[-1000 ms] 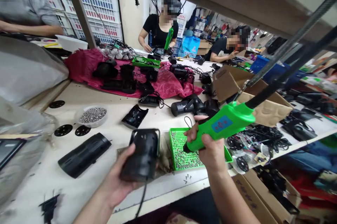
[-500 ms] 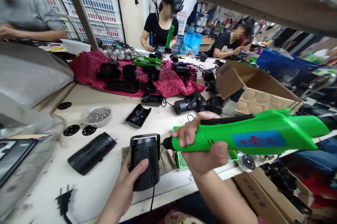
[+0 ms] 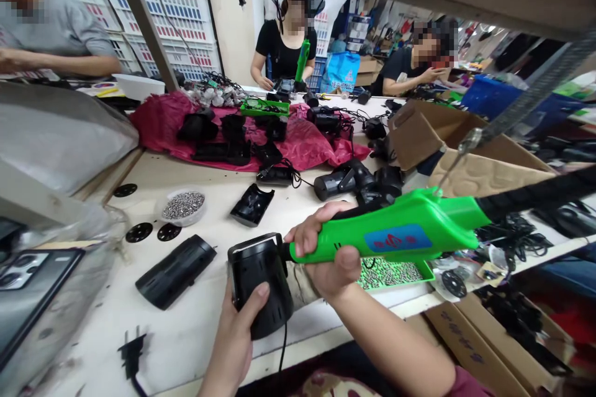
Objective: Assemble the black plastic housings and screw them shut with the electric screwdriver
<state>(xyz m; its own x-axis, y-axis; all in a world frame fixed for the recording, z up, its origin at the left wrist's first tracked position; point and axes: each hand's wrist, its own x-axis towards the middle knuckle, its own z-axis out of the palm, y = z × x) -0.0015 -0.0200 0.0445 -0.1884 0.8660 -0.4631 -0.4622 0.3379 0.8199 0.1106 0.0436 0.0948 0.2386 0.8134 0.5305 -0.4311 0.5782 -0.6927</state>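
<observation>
A black plastic housing with a U-shaped bracket and a power cord rests in my left hand, thumb across its front. My right hand is wrapped round a green electric screwdriver held almost level. The screwdriver's dark nose meets the bracket's right side; the bit's tip is hidden there. Beneath the screwdriver lies a green tray of small screws. To the left of the housing lies a black cylindrical shell, and behind it an open half shell.
A clear bowl of screws and black perforated discs sit on the left. Black parts lie on a pink plastic sheet at the back. An open carton stands to the right. A power plug is at front left. Co-workers sit beyond.
The screwdriver in my right hand has moved left, its nose now up against the bracket. The housing in my left hand has tilted slightly. The view has shifted a little.
</observation>
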